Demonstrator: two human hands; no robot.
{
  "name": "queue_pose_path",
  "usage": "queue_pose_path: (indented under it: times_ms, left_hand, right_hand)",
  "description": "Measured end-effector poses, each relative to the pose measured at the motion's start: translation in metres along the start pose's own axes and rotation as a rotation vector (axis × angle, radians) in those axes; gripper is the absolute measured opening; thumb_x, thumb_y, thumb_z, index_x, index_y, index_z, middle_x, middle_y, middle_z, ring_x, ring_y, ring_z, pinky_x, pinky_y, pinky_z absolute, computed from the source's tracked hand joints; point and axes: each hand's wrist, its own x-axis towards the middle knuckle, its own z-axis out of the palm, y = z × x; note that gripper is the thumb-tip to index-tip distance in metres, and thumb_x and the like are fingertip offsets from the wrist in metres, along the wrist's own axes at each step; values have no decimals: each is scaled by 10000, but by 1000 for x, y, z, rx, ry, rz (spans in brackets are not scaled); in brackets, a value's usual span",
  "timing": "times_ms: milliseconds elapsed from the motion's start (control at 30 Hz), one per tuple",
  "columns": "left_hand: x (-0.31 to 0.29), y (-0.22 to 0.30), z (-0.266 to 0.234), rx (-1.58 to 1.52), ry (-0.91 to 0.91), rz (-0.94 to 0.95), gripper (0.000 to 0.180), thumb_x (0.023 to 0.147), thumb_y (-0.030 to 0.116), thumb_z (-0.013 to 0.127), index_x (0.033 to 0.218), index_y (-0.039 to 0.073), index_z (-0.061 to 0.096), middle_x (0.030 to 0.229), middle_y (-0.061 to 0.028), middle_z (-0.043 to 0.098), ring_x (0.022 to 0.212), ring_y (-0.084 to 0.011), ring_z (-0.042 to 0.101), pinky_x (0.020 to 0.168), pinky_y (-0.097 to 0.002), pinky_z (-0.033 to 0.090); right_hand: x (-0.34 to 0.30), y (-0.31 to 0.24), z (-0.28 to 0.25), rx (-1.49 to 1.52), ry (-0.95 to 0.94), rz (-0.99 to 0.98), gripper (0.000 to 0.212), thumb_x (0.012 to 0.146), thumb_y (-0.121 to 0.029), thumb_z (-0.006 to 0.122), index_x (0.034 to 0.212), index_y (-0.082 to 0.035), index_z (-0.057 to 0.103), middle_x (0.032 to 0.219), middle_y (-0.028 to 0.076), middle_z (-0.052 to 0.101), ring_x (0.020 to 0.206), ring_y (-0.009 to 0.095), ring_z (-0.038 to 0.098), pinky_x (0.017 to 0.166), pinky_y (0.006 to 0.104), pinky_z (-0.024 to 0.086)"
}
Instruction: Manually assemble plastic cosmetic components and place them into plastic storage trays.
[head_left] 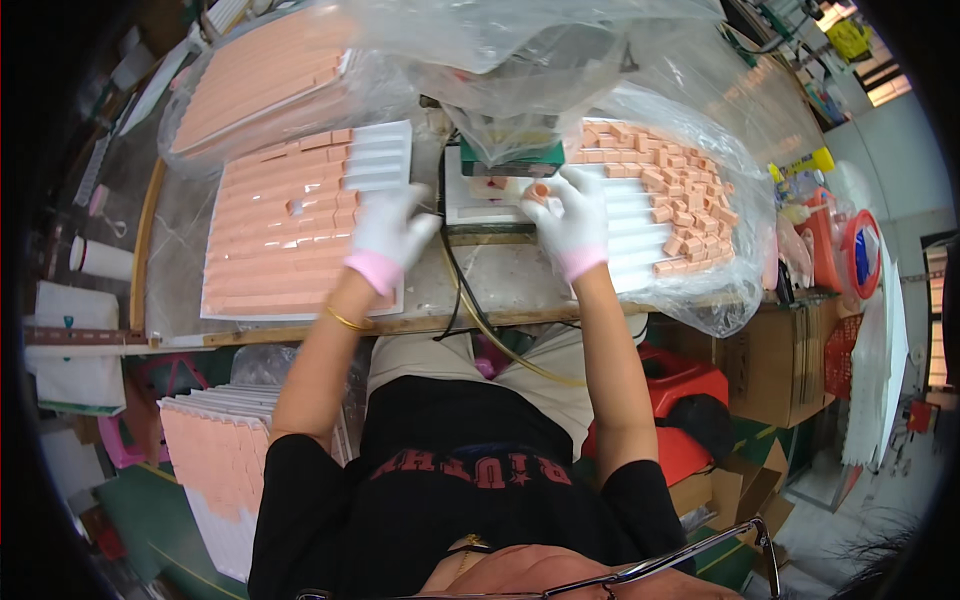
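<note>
- Looking down at the worktable (490, 275), we see two hands in white gloves with pink cuffs, one on each side of a small device with a green upper part (520, 160) and a pale base (475, 213).
- Our right hand (573, 220) pinches a small salmon-coloured block (539, 191) between thumb and fingers, just in front of the green part and above the pale base.
- Our left hand (393, 230) is blurred, near the right edge of the left tray (385, 150); we are unable to make out whether its fingers grip anything.
- On that left tray we find rows of salmon pieces (275, 220) in most of the channels, while white channels lie bare at its upper right corner.
- Beside our right hand, the right tray (625, 215) bears many loose blocks (690, 200), heaped mostly toward its far and right sides, with clear plastic (735, 305) around it.
- Beyond the left tray we see more filled trays (255, 85), partly under plastic; below the table, at our left, stands another tray stack (225, 540).
</note>
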Motion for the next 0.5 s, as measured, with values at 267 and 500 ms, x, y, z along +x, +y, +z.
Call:
queue_pose_path:
  times_ms: [267, 500]
  left_hand:
    - [3, -85, -30, 606, -266, 74, 318, 731, 248, 642, 1010, 96, 630, 1194, -107, 528, 1195, -380, 397, 964, -475, 372]
    - [5, -79, -39, 350, -58, -24, 269, 732, 194, 707, 937, 49, 609, 1106, -137, 575, 1096, -340, 501, 894, -420, 419]
  right_hand:
    - [30, -19, 28, -11, -88, 0, 363, 656, -285, 747, 913, -53, 639, 909, 154, 595, 939, 322, 549, 839, 404, 455]
    - [20, 28, -75, -484, -95, 524, 474, 763, -455, 658, 1058, -85, 626, 1054, 145, 626, 987, 307, 590, 853, 416, 461]
